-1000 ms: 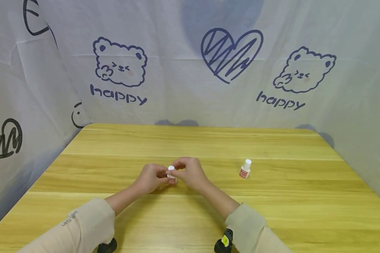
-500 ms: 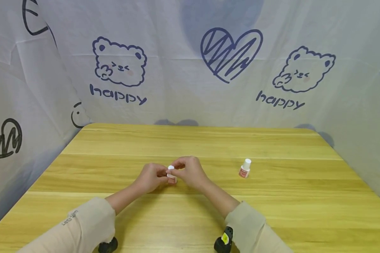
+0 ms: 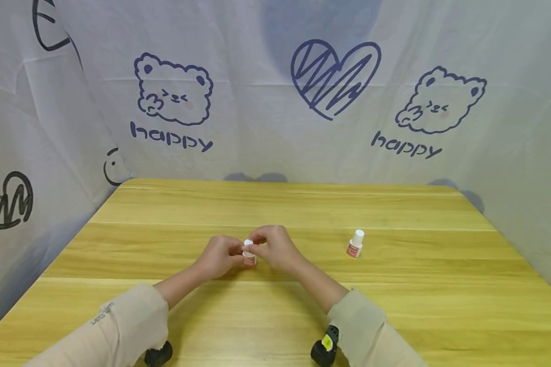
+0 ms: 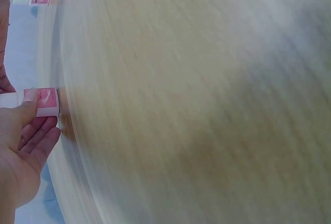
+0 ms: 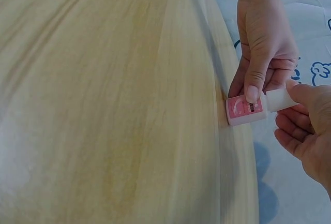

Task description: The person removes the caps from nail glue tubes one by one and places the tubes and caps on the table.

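Observation:
A small bottle with a pink label (image 3: 250, 261) stands upright on the table between the two hands. My left hand (image 3: 218, 258) pinches its body, thumb on the label, as the left wrist view shows with the left hand (image 4: 23, 157) around the bottle (image 4: 47, 100). By its white cap (image 5: 279, 100), my right hand (image 5: 315, 131) grips the same bottle between thumb and fingers; in the head view the right hand (image 3: 276, 248) comes from the right. The cap sits on the bottle. A second, similar bottle (image 3: 355, 244) stands apart to the right.
The wooden table (image 3: 275, 311) fills the lower view, with a white cloth (image 3: 257, 117) bearing drawings behind and beside it. Black devices show under both sleeves, the right one (image 3: 325, 347) with a yellow mark.
Both hands stay at the same bottle, with only a very slight shift of the right hand. The other bottle has not moved on the table.

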`<control>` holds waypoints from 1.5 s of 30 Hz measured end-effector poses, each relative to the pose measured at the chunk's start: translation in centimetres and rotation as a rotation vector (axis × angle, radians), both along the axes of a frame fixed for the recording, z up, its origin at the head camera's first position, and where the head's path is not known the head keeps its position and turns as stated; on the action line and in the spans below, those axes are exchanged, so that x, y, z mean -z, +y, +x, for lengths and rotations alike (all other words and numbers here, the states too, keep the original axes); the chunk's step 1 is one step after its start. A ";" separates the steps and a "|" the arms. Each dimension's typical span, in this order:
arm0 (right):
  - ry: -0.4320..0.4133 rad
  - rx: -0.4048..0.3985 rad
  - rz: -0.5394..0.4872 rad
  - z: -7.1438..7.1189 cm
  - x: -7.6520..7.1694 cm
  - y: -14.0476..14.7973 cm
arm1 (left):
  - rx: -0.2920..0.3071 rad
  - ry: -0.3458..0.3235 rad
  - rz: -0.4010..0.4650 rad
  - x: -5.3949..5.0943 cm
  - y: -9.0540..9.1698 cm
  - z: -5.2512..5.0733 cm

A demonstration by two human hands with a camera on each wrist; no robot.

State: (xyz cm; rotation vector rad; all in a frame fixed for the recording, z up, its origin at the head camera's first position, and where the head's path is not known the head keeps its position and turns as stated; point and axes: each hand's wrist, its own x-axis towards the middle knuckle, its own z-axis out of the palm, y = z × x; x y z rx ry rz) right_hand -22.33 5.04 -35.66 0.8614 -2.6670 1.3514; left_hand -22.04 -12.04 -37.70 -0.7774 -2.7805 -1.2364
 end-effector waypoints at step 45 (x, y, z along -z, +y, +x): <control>-0.052 0.093 -0.055 0.5 0.1 -0.1 | -0.020 -0.019 -0.002 0.1 -0.1 -0.1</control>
